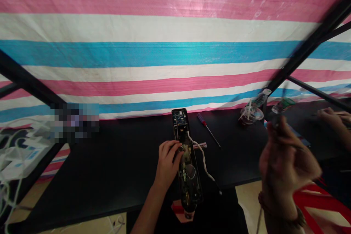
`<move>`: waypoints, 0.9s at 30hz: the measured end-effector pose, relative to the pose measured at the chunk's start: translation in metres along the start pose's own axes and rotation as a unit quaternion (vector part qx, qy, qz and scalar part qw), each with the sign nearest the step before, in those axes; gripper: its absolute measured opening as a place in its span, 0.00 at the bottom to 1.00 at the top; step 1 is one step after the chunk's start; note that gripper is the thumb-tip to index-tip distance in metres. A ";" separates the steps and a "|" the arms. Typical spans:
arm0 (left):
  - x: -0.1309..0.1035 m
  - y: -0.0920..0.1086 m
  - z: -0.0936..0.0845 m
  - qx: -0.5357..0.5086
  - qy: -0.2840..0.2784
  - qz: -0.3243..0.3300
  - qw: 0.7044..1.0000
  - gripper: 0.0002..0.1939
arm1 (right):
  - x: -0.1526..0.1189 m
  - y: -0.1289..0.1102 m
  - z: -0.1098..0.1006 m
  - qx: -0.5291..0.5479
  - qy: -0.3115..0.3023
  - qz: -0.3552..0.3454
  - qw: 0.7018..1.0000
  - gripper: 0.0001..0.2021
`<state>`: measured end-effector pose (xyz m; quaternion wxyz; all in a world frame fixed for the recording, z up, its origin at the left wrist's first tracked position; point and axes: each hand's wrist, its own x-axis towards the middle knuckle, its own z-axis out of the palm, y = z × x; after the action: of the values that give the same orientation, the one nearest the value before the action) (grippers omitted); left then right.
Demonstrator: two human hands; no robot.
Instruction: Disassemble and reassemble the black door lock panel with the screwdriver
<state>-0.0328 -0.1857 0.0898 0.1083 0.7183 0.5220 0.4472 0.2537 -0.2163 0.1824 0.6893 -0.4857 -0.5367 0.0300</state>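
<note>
A long, narrow black electronic device (196,186) lies opened in front of me, with a circuit board (180,117) at its far end and wires and small parts inside. My left hand (168,159) is at its left side, fingers curled over the edge onto the inner parts. A white cable (203,157) runs out of the device to the right. My right hand (287,161) is raised at the right, blurred, its fingers closed around something dark that I cannot make out. A screwdriver (208,129) with a red and blue handle lies beyond the device.
A plastic cup (251,115) and a clear bottle (261,98) stand on the black table (117,168) at the right. Another person's hand (330,117) is at the far right. White cables and power strips (24,161) are at the left. A red stool (323,204) stands below.
</note>
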 end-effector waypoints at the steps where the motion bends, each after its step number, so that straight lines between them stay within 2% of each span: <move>1: 0.002 -0.001 -0.007 -0.003 0.022 -0.015 1.000 0.11 | 0.005 0.011 0.008 -0.005 0.020 0.008 1.000 0.10; 2: 0.003 -0.004 -0.014 -0.002 0.041 -0.032 0.999 0.12 | 0.008 0.026 0.015 -0.017 0.000 0.022 1.000 0.09; 4: 0.001 -0.018 -0.027 0.006 0.057 -0.071 0.996 0.13 | 0.010 0.068 0.029 -0.029 -0.088 0.063 0.994 0.10; 7: -0.013 -0.050 -0.037 0.034 -0.003 -0.109 0.993 0.15 | 0.006 0.144 0.043 -0.030 -0.138 0.093 0.986 0.11; 10: -0.037 -0.078 -0.033 0.060 -0.063 -0.122 0.989 0.15 | 0.001 0.203 0.055 -0.060 -0.170 0.106 0.978 0.12; 12: -0.053 -0.088 -0.026 0.072 -0.093 -0.114 0.986 0.14 | 0.000 0.227 0.062 -0.089 -0.198 0.127 0.968 0.13; 15: -0.065 -0.091 -0.017 0.102 -0.096 -0.111 0.984 0.13 | 0.004 0.243 0.070 -0.111 -0.219 0.151 0.958 0.12; 17: -0.066 -0.088 -0.015 0.106 -0.084 -0.114 0.984 0.14 | 0.010 0.242 0.073 -0.117 -0.224 0.155 0.955 0.11; 19: -0.060 -0.081 -0.015 0.093 -0.067 -0.124 0.986 0.16 | 0.016 0.229 0.075 -0.122 -0.219 0.152 0.956 0.12; 21: -0.051 -0.072 -0.015 0.071 -0.048 -0.141 0.986 0.17 | 0.016 0.199 0.078 -0.121 -0.206 0.126 0.963 0.17; 22: -0.044 -0.066 -0.015 0.057 -0.044 -0.146 0.987 0.17 | 0.013 0.178 0.080 -0.112 -0.195 0.086 0.971 0.18; 23: -0.037 -0.060 -0.013 0.042 -0.043 -0.147 0.987 0.16 | 0.006 0.155 0.084 -0.097 -0.209 0.046 0.972 0.18; 24: -0.029 -0.053 -0.011 0.027 -0.047 -0.142 0.988 0.16 | -0.004 0.130 0.088 -0.076 -0.245 0.013 0.966 0.16; 25: -0.019 -0.047 -0.008 0.012 -0.052 -0.131 0.990 0.15 | -0.016 0.106 0.093 -0.050 -0.307 -0.017 0.950 0.14; 27: 0.001 -0.036 0.000 -0.003 -0.051 -0.103 0.993 0.15 | -0.045 0.066 0.106 -0.053 -0.446 -0.078 0.890 0.16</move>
<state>-0.0564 -0.1691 0.0684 0.1830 0.6820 0.5857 0.3979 0.1854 -0.1392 0.0991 0.3512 -0.4138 -0.8243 0.1612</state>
